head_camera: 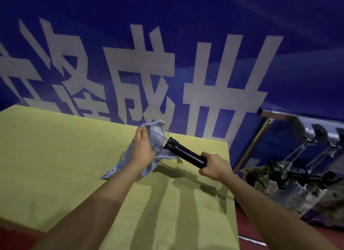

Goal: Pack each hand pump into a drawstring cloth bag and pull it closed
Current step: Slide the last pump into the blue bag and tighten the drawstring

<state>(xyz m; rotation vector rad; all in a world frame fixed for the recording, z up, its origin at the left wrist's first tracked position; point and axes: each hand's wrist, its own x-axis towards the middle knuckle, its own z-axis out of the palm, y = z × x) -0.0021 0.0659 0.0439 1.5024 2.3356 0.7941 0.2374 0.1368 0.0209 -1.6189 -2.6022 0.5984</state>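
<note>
My left hand (143, 149) grips a pale blue-grey patterned drawstring cloth bag (156, 136) near its mouth, holding it above the yellow table (55, 147). The bag's lower end trails down to the table top. My right hand (214, 166) is closed around the back end of a black cylindrical hand pump (188, 154). The pump points up and to the left, and its tip sits right at the bag's mouth. A thin drawstring loops across the opening by the pump's tip.
A blue banner (186, 45) with large white characters hangs right behind the table. On the floor at the right lie more black pumps on patterned cloth (290, 179), beside a metal rail (249, 147). The table's right edge runs close to my right forearm.
</note>
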